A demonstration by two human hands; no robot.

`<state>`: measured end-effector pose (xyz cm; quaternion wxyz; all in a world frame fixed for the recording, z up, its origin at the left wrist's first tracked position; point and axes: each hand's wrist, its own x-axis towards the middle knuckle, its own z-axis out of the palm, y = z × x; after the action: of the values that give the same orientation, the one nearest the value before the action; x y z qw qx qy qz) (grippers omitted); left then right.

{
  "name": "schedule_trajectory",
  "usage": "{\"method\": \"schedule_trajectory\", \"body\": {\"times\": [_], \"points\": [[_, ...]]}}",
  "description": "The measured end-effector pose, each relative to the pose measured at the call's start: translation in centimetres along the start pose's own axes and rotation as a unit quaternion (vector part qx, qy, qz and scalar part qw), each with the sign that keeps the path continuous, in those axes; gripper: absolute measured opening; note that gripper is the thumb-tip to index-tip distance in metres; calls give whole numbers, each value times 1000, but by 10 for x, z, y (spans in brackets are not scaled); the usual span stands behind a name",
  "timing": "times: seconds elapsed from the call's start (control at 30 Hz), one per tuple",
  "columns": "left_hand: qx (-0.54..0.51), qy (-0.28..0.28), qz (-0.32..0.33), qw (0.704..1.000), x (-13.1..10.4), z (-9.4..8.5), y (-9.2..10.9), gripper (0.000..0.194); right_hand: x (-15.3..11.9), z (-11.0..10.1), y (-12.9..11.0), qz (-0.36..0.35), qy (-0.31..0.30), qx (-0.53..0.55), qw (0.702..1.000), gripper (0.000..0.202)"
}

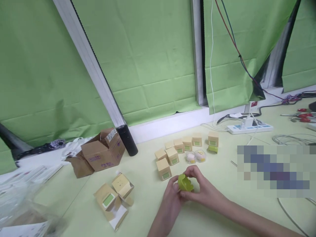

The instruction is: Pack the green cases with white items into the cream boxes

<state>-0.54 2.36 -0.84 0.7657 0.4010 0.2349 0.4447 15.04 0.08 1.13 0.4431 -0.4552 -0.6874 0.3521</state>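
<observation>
Both of my hands are round a small green cup-like piece [185,183] with a scalloped edge, held above the pale table. My left hand [172,194] grips it from the left and below. From the right, my right hand [197,184] pinches it between thumb and fingers. Just beyond stand several small tan boxes with green labels [164,169]. Beside them lie two clear round packs with pinkish contents [200,156]. Another green piece [212,149] sits in front of the rightmost box.
Opened tan boxes [106,197] lie at left, with a brown carton [106,153] and black cylinder [127,140] behind. Plastic bags [22,210] fill the left edge. A white power strip [249,128], cables and red-handled tools [306,118] are at right. One right-hand area is pixelated.
</observation>
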Motion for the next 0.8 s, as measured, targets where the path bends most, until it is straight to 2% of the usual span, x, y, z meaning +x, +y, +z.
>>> {"method": "schedule_trajectory", "body": {"times": [0.1, 0.17, 0.27, 0.33, 0.4, 0.5, 0.53, 0.57, 0.6, 0.67, 0.73, 0.8], "points": [[-20, 52, 25, 998, 2, 1, -1, 27, 22, -15, 8, -18, -16, -130, 991, 43], [-31, 88, 33, 995, 4, -3, -1, 29, 46, -31, 17, -25, -2, -208, 978, 53], [-41, 102, 25, 994, 8, -11, -2, 41, 80, -50, 33, -25, -11, -239, 971, 52], [-46, 107, 28, 993, 10, -15, -3, 47, 90, -56, 39, -24, -21, -235, 972, 50], [-54, 117, 37, 991, 11, -17, -5, 49, 87, -56, 41, -22, -24, -214, 976, 49], [-71, 135, 53, 987, 13, -18, -8, 49, 68, -49, 41, -5, -18, -146, 989, 47], [-76, 141, 53, 986, 13, -19, -9, 49, 60, -45, 41, 13, -24, -82, 996, 47], [-78, 144, 49, 985, 14, -19, -10, 50, 53, -42, 42, 56, -28, 78, 995, 49], [-78, 144, 44, 986, 14, -20, -11, 50, 48, -39, 45, 93, -34, 222, 970, 49], [-74, 141, 36, 987, 15, -21, -12, 51, 40, -33, 52, 151, -42, 449, 880, 44], [-69, 136, 39, 988, 15, -21, -12, 50, 36, -29, 59, 178, -49, 553, 813, 38], [-66, 132, 44, 988, 14, -21, -12, 47, 36, -27, 65, 189, -53, 582, 789, 36]]}}
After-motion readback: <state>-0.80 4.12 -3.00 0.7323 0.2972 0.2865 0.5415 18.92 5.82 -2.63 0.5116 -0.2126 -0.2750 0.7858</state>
